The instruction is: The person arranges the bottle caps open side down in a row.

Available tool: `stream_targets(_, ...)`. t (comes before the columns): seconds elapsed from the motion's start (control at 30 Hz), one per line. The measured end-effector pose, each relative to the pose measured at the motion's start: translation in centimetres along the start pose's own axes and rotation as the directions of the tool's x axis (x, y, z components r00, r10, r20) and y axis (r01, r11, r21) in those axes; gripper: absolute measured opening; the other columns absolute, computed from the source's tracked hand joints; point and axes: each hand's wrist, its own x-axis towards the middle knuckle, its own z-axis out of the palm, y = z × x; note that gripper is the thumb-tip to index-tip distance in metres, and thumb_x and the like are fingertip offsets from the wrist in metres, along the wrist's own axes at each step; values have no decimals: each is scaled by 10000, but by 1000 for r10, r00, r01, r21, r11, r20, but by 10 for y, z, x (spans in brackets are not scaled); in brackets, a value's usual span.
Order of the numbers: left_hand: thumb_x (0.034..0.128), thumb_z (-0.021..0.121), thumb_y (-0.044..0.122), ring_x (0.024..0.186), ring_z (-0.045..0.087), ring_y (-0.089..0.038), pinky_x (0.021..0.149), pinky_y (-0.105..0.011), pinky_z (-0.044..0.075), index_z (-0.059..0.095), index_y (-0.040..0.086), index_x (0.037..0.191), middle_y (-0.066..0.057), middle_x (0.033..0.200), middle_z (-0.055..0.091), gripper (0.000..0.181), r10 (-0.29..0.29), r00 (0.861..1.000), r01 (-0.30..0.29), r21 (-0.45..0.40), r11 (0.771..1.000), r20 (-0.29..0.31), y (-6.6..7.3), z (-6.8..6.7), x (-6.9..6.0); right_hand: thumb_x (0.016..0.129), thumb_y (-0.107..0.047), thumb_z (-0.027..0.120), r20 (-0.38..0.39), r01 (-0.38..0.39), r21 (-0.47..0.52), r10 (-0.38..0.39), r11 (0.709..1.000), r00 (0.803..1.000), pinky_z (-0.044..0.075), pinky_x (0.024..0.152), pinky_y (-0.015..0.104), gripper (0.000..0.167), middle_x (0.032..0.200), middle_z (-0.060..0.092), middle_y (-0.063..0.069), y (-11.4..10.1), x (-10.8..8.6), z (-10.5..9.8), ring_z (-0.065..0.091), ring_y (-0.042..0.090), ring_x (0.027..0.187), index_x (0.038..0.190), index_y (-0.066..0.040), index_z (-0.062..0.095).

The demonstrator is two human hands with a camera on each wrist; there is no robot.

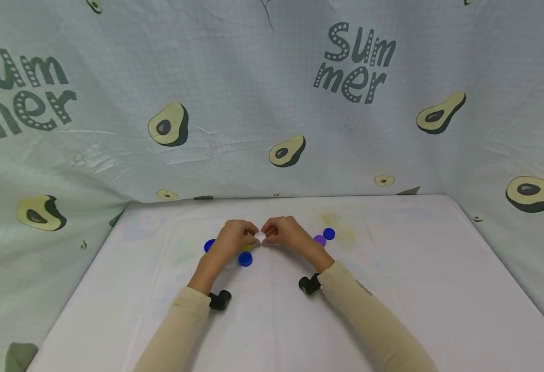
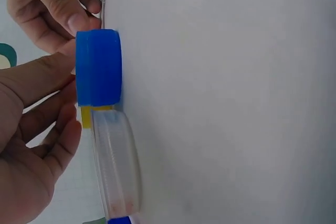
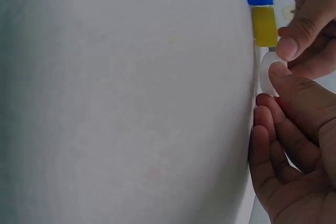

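Note:
Between my two hands a small white bottle cap (image 1: 260,237) is held up over the table. My left hand (image 1: 232,239) pinches it from the left, thumb and fingertips at its edge. From the other side my right hand (image 1: 290,234) pinches the same cap; its thumb lies on the white cap (image 3: 266,74) in the right wrist view. A blue cap (image 1: 245,259) and a yellow cap (image 1: 247,248) lie close to my left hand. In the left wrist view the blue cap (image 2: 98,67) hides the white one, and a clear cap (image 2: 116,163) lies beside it.
Another blue cap (image 1: 209,245) lies left of my left hand, partly covered by it. To the right of my right hand are a purple cap (image 1: 320,240) and a blue cap (image 1: 329,233). A white cloth covers the table (image 1: 272,320); a printed curtain (image 1: 234,93) hangs behind it.

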Motion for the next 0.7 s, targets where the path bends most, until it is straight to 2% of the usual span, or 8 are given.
stream_targets(0.17,850,829,114,1021,579,-277,900,-438,522,793,43,1023,-57,938,741,190,-25,1000,24,53,998,18,-1,4,3,875,-114,809,45,10,-30,-9,999,999,552,799,226,231,917,718,28,-2,1,0,638,96,825,1082,-43,735)
stream_targets(0.33,859,823,114,1120,593,-309,984,-467,511,791,37,1037,-56,964,754,197,-43,998,42,49,998,37,-1,5,4,875,-96,806,60,2,-32,0,999,998,541,783,217,226,909,706,25,-4,0,-2,615,97,812,1083,-39,737)
stream_targets(0.57,882,800,113,1123,616,-314,982,-472,519,777,31,1079,-67,1009,751,214,-44,997,41,48,998,65,1,2,1,875,-107,808,64,33,-45,-30,998,997,546,782,214,217,920,723,26,-1,1,-3,633,88,822,1073,-43,747)
stream_targets(0.7,907,776,121,1091,664,-290,955,-444,546,756,27,1127,-93,1064,744,239,-68,994,65,41,997,90,4,0,0,884,-109,801,74,51,-49,-48,997,996,549,798,220,222,952,724,20,3,1,-3,637,92,840,1091,-52,743)
